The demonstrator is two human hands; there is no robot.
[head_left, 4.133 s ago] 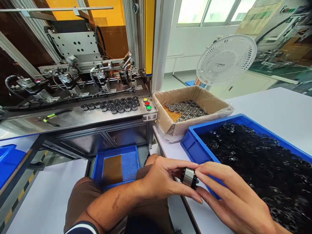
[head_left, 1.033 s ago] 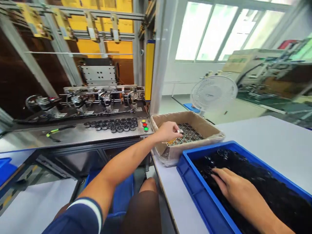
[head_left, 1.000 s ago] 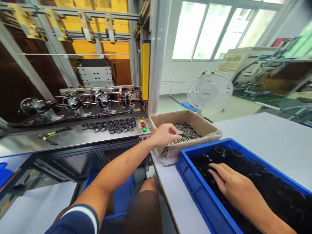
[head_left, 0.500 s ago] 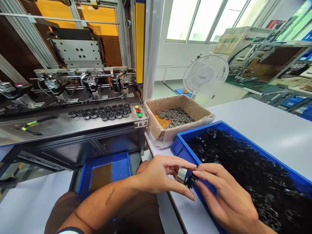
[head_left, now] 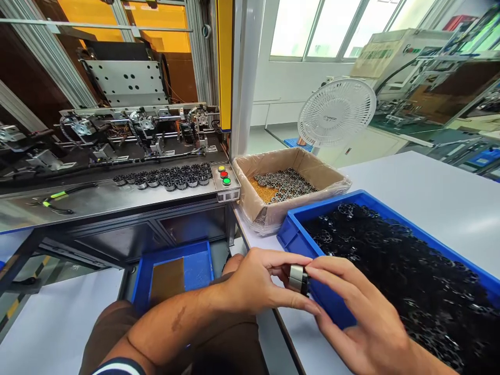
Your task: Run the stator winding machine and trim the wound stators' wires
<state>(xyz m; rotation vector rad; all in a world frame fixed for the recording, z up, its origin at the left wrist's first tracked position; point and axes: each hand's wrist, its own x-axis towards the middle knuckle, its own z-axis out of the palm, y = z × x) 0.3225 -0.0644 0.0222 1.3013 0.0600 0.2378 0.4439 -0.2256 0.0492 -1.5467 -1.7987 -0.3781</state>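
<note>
Between my two hands, by the near corner of the blue bin (head_left: 291, 234), is a small metal ring with a black plastic insert (head_left: 297, 278). My left hand (head_left: 261, 284) wraps thumb and fingers around the ring from the left. From the right, my right hand (head_left: 359, 307) presses its fingertips and thumb against the black side. The ring's lower edge is partly covered by my left thumb. Many loose black plastic parts (head_left: 390, 260) fill the blue bin under and beyond my right hand.
A plastic-lined cardboard box (head_left: 258, 211) holds metal rings. Assembled parts (head_left: 179, 177) stand in rows on the machine ledge beside a button box (head_left: 226, 182) and yellow-black pliers (head_left: 58, 200). A white fan (head_left: 336, 112) is behind the box. A blue tray (head_left: 199, 263) lies low down.
The black part, formerly tilted in my right fingers, now sits against the metal ring. My hands have closed together around both, and the view has shifted slightly.
</note>
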